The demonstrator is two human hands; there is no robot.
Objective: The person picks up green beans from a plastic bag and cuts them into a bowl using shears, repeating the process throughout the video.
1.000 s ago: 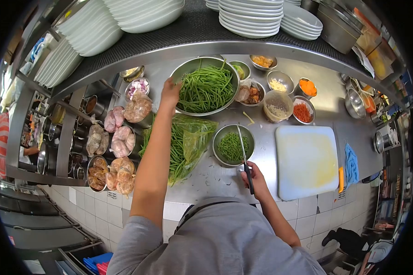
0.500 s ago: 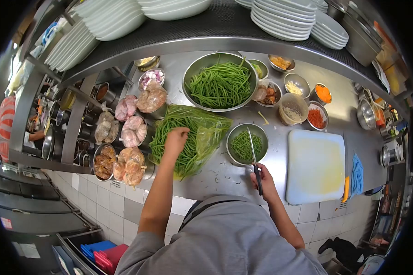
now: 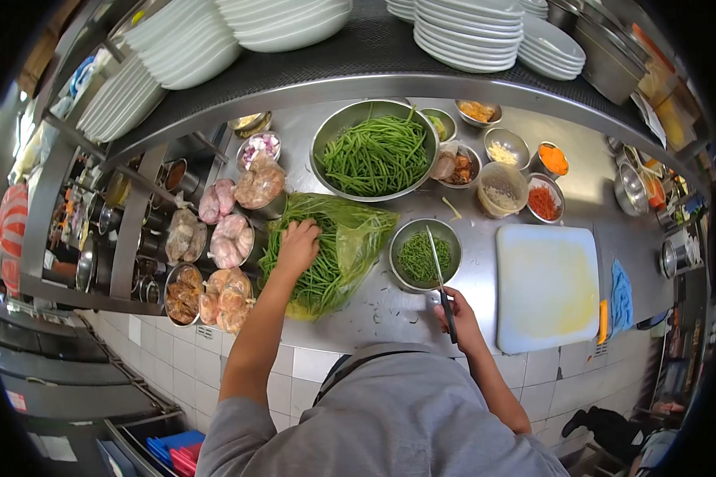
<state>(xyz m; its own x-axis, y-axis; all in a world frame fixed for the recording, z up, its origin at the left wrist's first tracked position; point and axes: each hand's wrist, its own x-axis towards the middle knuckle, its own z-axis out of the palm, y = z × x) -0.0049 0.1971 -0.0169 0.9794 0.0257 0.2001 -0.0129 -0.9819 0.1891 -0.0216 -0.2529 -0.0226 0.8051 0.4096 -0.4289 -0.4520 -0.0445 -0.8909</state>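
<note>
My left hand (image 3: 297, 248) rests on long green beans (image 3: 280, 253) in an open yellow-green plastic bag (image 3: 358, 246), its fingers curled down among them. In my right hand (image 3: 458, 316) is a knife (image 3: 446, 306) with a black handle, its blade slanting up over a small metal bowl (image 3: 395, 269). Finely cut green pieces (image 3: 418, 256) fill the bottom of that bowl. Behind the bag stands a large metal bowl (image 3: 318, 165) heaped with whole green beans (image 3: 378, 151). Small green trimmings (image 3: 380, 312) lie scattered on the steel table.
A white cutting board (image 3: 545, 286) lies at the right, beside a blue cloth (image 3: 621, 294). Bowls of shredded orange food (image 3: 554, 159) and other ingredients line the back. Bagged meat (image 3: 232, 240) stands at left. A shelf (image 3: 358, 87) with stacked plates (image 3: 465, 36) overhangs the table.
My left hand has moved slightly left and come down onto the beans in the bag. My right hand still holds the knife over the small bowl. The camera view has shifted slightly.
</note>
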